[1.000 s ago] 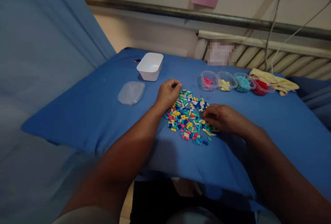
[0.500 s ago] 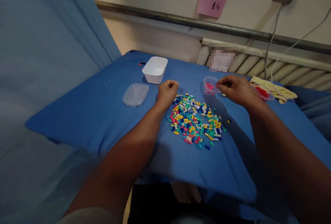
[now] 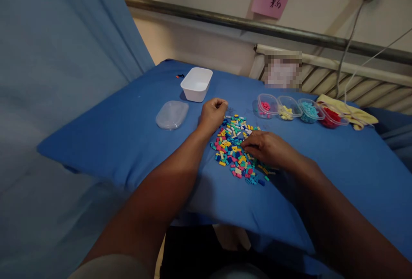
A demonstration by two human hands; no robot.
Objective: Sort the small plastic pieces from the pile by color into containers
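A loose pile of small toy bricks (image 3: 231, 141) in many colours lies on the blue sheet. My left hand (image 3: 213, 113) is closed at the pile's far left edge, fingers curled against the thumb; anything inside is hidden. Over the right part of the pile is my right hand (image 3: 265, 147), its thumb and fingers pinched down among the bricks. What its fingertips hold is too small to make out. Behind it stand small clear tubs in a row: one with pink bricks (image 3: 265, 107), one with pale yellow bricks (image 3: 285, 113), one with light blue bricks (image 3: 309, 111) and one with red bricks (image 3: 331, 117).
A white plastic box (image 3: 196, 84) stands at the back left, with a clear lid (image 3: 172, 115) lying in front of it. A yellow cloth (image 3: 349, 109) is bunched behind the red tub. A radiator (image 3: 322, 68) and a metal rail (image 3: 231, 22) run along the wall.
My right hand has moved from the pink tub down and left onto the brick pile, uncovering the yellow and light blue tubs. My left hand stays closed by the pile. The view has shifted slightly.
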